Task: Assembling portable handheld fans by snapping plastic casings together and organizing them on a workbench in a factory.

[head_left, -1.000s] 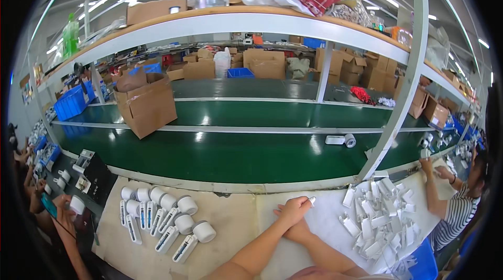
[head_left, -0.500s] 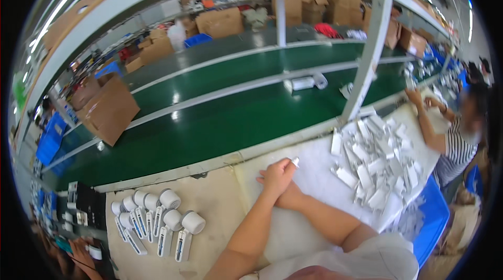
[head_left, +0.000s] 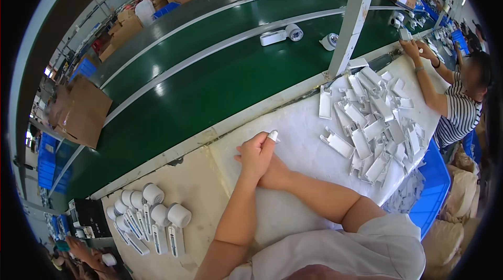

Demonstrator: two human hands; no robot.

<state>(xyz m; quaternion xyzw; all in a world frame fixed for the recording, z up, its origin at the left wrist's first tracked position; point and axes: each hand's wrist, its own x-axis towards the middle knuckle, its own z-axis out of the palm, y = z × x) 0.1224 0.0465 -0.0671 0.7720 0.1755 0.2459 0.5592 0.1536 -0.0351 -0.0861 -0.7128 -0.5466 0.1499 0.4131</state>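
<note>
My left hand is closed over the bench, its thumb lying along the curled fingers. A small white bit shows at the thumb tip; whether it is held or worn there I cannot tell. Crossing beneath the left wrist, my right hand is mostly covered, and its grip cannot be made out. To the right of both hands lies a loose heap of white plastic housings. On the left stand several white handheld devices with round heads and slim handles, grouped in rows.
A green conveyor belt runs behind the bench, carrying a white round-headed device and a cardboard box. A metal post rises at the bench edge. Right are a blue bin and a co-worker in a striped shirt.
The view has tilted and shifted, so the bench things sit higher or further left in it. My hands keep nearly the same crossed pose.
</note>
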